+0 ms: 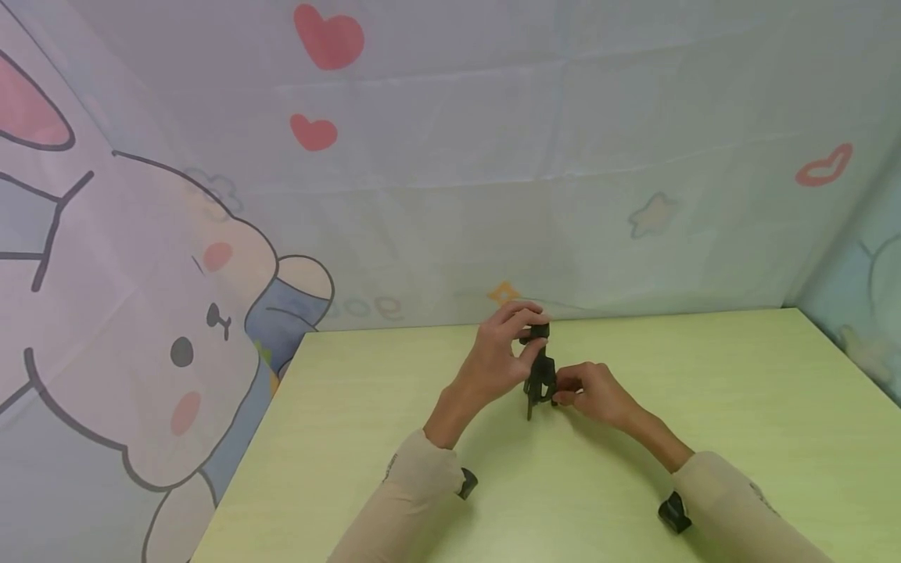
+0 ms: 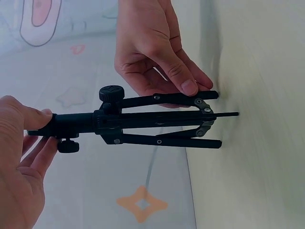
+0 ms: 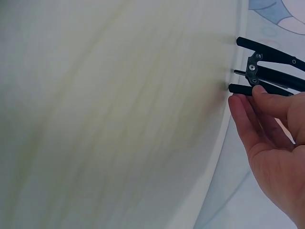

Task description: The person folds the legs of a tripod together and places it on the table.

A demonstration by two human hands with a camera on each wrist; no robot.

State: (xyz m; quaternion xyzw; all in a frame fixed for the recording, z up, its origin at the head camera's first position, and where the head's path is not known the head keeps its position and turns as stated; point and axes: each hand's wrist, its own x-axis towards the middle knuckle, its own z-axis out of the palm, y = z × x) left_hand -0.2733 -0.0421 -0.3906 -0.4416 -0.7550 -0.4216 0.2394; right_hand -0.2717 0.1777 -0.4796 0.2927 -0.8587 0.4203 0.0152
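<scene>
A small black tripod (image 1: 542,375) stands roughly upright over the table, its legs close to the centre column. At the top of it, my left hand (image 1: 496,356) grips the head between thumb and fingers. Lower down, my right hand (image 1: 594,391) pinches one leg (image 3: 240,89) near its foot, thumb on one side and fingers on the other. Two knobs show in the left wrist view: a ridged one (image 2: 111,93) beside the collar and a smaller one (image 2: 68,146) below the head. Whether the feet touch the table is hard to tell.
The pale yellow-green table (image 1: 352,438) ends at a fabric backdrop (image 1: 450,234) printed with hearts, stars and a large rabbit. Black pieces (image 1: 466,483) show under both sleeve cuffs.
</scene>
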